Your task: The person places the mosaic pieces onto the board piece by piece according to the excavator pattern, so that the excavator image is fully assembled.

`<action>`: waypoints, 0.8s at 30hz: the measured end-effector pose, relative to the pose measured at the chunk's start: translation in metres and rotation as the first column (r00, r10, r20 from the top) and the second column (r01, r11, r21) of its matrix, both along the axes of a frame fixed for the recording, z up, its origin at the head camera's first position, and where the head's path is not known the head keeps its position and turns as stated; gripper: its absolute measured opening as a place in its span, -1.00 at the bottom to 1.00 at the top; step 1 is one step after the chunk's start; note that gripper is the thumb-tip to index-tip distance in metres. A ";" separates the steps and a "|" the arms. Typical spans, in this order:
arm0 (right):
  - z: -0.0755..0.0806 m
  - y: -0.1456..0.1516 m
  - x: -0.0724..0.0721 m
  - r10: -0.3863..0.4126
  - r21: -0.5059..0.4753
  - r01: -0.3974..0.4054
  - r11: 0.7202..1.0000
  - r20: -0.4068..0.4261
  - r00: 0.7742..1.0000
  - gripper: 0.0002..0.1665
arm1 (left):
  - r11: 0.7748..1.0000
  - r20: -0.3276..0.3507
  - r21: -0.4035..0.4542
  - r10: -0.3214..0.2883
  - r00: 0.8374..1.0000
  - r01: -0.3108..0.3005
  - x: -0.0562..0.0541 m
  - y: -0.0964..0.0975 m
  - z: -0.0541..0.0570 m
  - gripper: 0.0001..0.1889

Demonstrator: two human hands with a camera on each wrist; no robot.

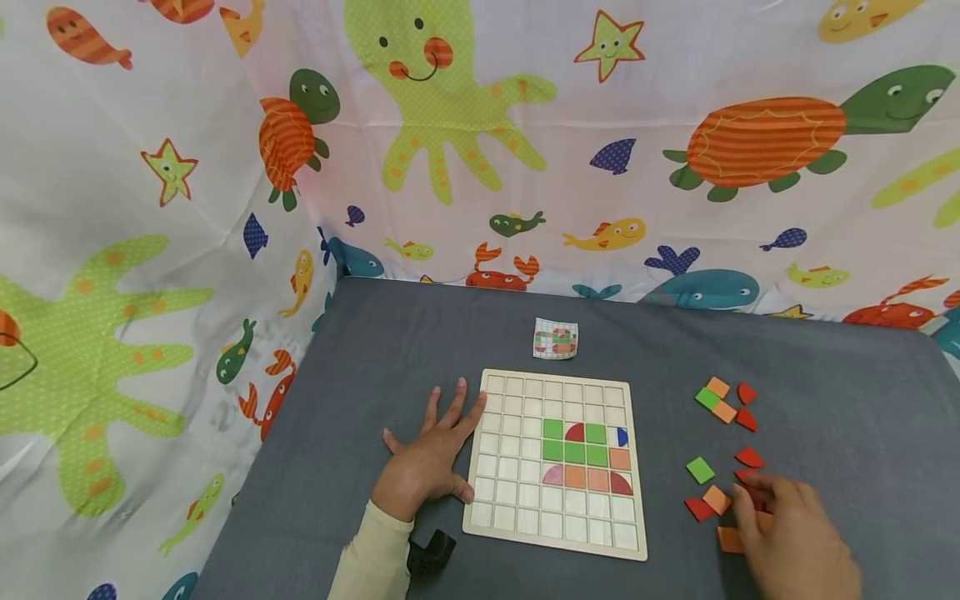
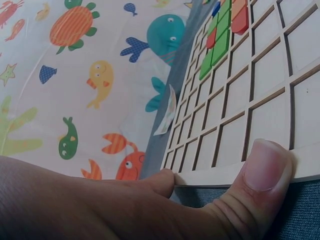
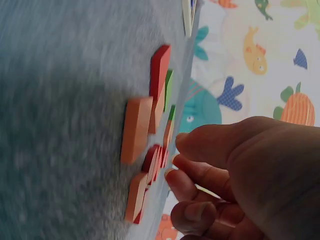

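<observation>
A wooden grid board (image 1: 510,492) lies on the grey cloth, with green, orange, red, pink and blue pieces in some of its squares. My left hand (image 1: 429,468) rests along its left edge, fingers spread. In the left wrist view, the thumb (image 2: 265,170) presses on the board's rim. On the right, my right hand (image 1: 804,533) is over a group of loose pieces, thumb and fingers bent with a small gap between the tips and no piece showing there. Below the fingertips in the right wrist view are red quarter-round pieces (image 3: 151,159) and an orange square (image 3: 136,131).
A small printed pattern card (image 1: 556,339) lies behind the board. Farther back on the right are several orange, green and red pieces (image 1: 724,411). A loose green square (image 1: 700,470) sits between board and right hand. A black strap-like object (image 1: 431,554) lies by the left wrist.
</observation>
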State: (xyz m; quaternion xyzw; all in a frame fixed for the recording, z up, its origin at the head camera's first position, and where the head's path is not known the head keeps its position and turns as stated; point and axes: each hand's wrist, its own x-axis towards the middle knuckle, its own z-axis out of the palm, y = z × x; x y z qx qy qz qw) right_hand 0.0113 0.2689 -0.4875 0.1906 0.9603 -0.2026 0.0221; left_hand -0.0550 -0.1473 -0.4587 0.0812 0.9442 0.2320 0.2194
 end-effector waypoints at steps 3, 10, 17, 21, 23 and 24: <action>-0.001 0.007 0.000 -0.028 0.003 0.027 1.000 0.056 0.998 -0.42 | 1.000 -0.001 0.002 0.000 1.000 0.000 0.000 0.000 0.000 0.44; -0.005 0.013 0.004 -0.067 0.031 0.065 0.997 0.080 0.995 -0.38 | 1.000 -0.002 0.007 0.002 1.000 -0.002 0.000 0.000 -0.003 0.44; -0.007 0.014 0.003 -0.071 0.027 0.069 0.997 0.114 0.991 -0.38 | 1.000 -0.008 0.013 0.005 1.000 -0.005 0.000 -0.001 -0.004 0.44; -0.008 0.015 0.003 -0.066 0.022 0.063 0.998 0.146 0.987 -0.33 | 1.000 -0.005 0.012 0.010 1.000 -0.010 0.000 -0.001 -0.004 0.45; -0.008 0.015 0.003 -0.060 0.025 0.056 0.998 0.156 0.986 -0.32 | 1.000 -0.003 0.015 0.011 1.000 -0.011 0.000 -0.001 -0.004 0.45; -0.008 0.015 0.002 -0.058 0.025 0.055 0.998 0.159 0.986 -0.31 | 1.000 -0.002 0.016 0.012 1.000 -0.012 0.000 -0.001 -0.004 0.45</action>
